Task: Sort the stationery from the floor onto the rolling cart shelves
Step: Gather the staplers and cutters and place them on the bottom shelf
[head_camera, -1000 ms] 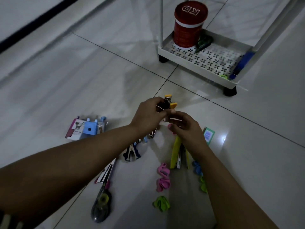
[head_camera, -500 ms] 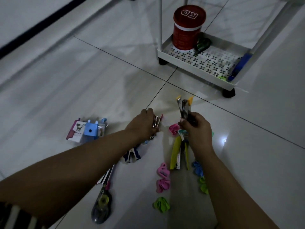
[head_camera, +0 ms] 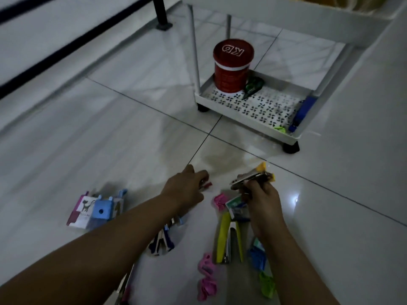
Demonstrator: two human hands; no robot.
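Note:
My right hand (head_camera: 263,199) grips a small yellow and metal stapler (head_camera: 253,176) lifted off the floor, tilted toward the cart. My left hand (head_camera: 185,188) rests low on the tiles with its fingers closed around a small pink-tipped metal item (head_camera: 206,185). Below the hands lie a large yellow stapler (head_camera: 229,238), pink clips (head_camera: 207,276), blue and green clips (head_camera: 262,267), a green-labelled packet (head_camera: 236,205), a blue stapler (head_camera: 160,241) and a blue sharpener on its card (head_camera: 97,211). The white rolling cart's bottom shelf (head_camera: 246,121) is ahead.
On the bottom shelf stand a red canister (head_camera: 232,67), a dark green packet (head_camera: 253,85), a blue item (head_camera: 302,112) and a green clip (head_camera: 279,129). An upper shelf (head_camera: 286,16) overhangs. A black furniture leg (head_camera: 161,14) stands at the back.
The view has tilted up, showing more of the cart. My right hand has turned the small stapler from upright to nearly level. My left hand stays low on the pink-tipped item.

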